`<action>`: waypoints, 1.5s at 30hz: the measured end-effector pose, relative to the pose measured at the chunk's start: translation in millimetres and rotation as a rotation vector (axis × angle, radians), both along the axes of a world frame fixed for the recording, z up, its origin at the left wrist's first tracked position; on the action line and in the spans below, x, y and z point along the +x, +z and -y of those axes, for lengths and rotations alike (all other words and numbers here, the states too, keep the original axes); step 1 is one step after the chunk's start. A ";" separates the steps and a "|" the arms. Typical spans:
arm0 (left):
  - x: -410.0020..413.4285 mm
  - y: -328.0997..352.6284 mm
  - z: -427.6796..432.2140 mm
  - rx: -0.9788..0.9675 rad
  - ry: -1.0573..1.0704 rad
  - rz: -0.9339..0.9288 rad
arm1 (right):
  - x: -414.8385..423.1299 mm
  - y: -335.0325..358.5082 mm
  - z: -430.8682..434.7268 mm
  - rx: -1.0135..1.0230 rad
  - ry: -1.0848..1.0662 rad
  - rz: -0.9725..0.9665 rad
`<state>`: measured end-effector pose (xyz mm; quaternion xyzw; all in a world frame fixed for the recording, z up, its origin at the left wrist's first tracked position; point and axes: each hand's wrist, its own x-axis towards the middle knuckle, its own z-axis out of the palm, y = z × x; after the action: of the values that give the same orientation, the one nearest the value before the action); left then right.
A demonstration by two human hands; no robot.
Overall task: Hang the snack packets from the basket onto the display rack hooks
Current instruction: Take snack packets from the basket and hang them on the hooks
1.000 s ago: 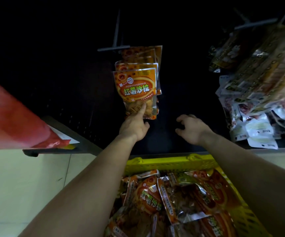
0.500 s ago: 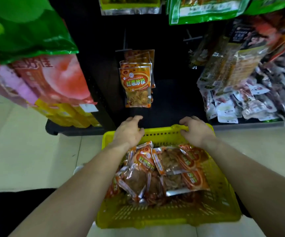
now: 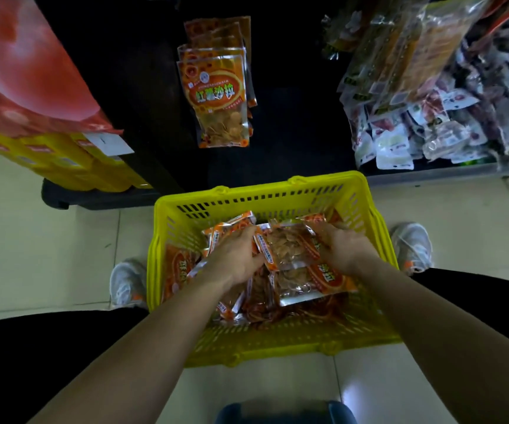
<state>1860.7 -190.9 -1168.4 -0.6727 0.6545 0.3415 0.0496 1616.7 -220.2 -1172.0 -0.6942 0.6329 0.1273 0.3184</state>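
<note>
Both my hands are down in the yellow basket (image 3: 259, 191), which stands on the floor between my feet. My left hand (image 3: 235, 258) and right hand (image 3: 348, 252) hold one snack packet (image 3: 290, 247) between them, the left fingers (image 3: 245, 237) curled over its left edge and the right fingers (image 3: 323, 232) curled round its right edge. It sits on top of the loose packets (image 3: 314, 283) heaped below it, lying nearly flat with its clear window facing up at me.

What matters for the next move is where this packet lies relative to the rack (image 3: 293, 87). The hung packets (image 3: 216, 96) are straight ahead of the basket and higher, a little to the left of its middle, so I judge my left hand the nearer one. They hang with their long axis straight up and down. Mine spans sideways from hand to hand, so I think it must be tipped upright before it goes forward. I cannot tell which end carries the hanging hole, as my hands cover both sides. The hook itself is lost in the dark above the hung stack.
</note>
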 end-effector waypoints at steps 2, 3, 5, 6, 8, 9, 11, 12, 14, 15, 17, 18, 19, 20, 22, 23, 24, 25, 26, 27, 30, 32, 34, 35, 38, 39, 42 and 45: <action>-3.7 -7.1 9.9 -0.022 0.057 -0.055 | 2.1 -12.2 -1.7 0.032 0.018 0.002; -5.8 -10.7 14.3 -0.029 0.060 -0.077 | 3.2 -17.2 -3.4 0.046 0.025 0.003; -10.5 -17.2 21.0 -0.045 -0.020 -0.083 | 4.6 -26.5 -9.5 0.032 0.062 0.014; -12.7 -19.7 22.8 -0.040 -0.084 -0.068 | 4.9 -30.2 -13.4 0.015 0.091 0.033; -16.2 -25.3 22.0 0.026 -0.173 -0.043 | 5.8 -32.8 -18.4 0.016 0.128 0.074; -17.0 -29.3 19.0 0.074 -0.195 -0.035 | 6.3 -31.1 -18.8 0.033 0.128 0.084; -15.9 -37.4 9.4 0.140 -0.208 -0.017 | 3.9 -30.7 -17.9 0.047 0.122 0.087; -14.8 -41.1 4.6 0.148 -0.221 -0.006 | 1.5 -30.8 -17.3 0.052 0.114 0.089; -11.6 -45.6 -3.4 0.137 -0.284 0.032 | -2.4 -28.3 -16.8 0.061 0.083 0.104; -10.1 -45.5 -6.2 0.128 -0.317 0.049 | -3.9 -28.3 -17.2 0.056 0.073 0.103; -8.3 -44.0 -11.2 0.110 -0.361 0.063 | -4.7 -32.3 -19.3 0.019 0.088 0.021; -8.6 -42.2 -13.8 0.106 -0.378 0.068 | -4.5 -35.9 -21.3 0.001 0.104 -0.040; -9.8 -39.4 -16.2 0.115 -0.397 0.083 | -3.5 -37.4 -23.6 0.005 0.104 -0.070; -11.2 -36.4 -17.7 0.123 -0.417 0.095 | -2.4 -38.8 -26.0 0.031 0.097 -0.068; -12.8 -30.6 -17.4 0.138 -0.431 0.093 | -0.4 -38.7 -29.0 0.106 0.120 -0.025; -13.2 -27.1 -16.6 0.117 -0.424 0.077 | 0.6 -38.7 -29.3 0.130 0.148 0.000; -12.9 -24.3 -15.0 0.071 -0.406 0.051 | 1.8 -39.9 -28.9 0.135 0.182 0.026; -12.1 -22.1 -12.4 0.010 -0.368 0.030 | 3.6 -41.8 -28.9 0.126 0.221 0.050; -10.8 -20.0 -9.0 -0.056 -0.309 0.019 | 6.2 -45.1 -29.5 0.119 0.261 0.071; -8.8 -18.7 -4.4 -0.119 -0.245 0.019 | 9.8 -47.3 -31.2 0.117 0.294 0.087; -4.3 -18.6 9.0 -0.165 -0.188 0.074 | 24.5 -49.1 -37.3 0.123 0.346 0.142; -1.2 -24.2 10.9 -0.023 -0.177 0.132 | 34.1 -44.6 -38.2 0.112 0.350 0.180; 0.9 -29.2 5.7 0.091 -0.127 0.146 | 38.6 -40.4 -36.4 0.092 0.333 0.196; 1.8 -30.5 1.8 0.110 -0.108 0.147 | 38.8 -39.0 -35.4 0.073 0.309 0.194; 4.9 -27.9 -3.6 0.115 -0.060 0.120 | 35.3 -32.4 -31.3 0.010 0.148 0.183; 6.6 -24.6 -2.0 0.129 -0.007 0.069 | 33.2 -30.8 -30.0 0.007 0.096 0.175; 10.5 -7.1 7.8 0.101 0.127 -0.090 | 28.1 -22.5 -24.2 0.065 -0.037 0.255; 14.3 19.6 15.9 -0.030 0.171 -0.100 | 35.8 -4.5 -12.9 0.057 -0.173 0.383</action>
<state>1875.0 -206.9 -1148.9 -0.7089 0.6013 0.3679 -0.0225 1652.6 -207.3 -1176.5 -0.6396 0.6140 -0.0169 0.4622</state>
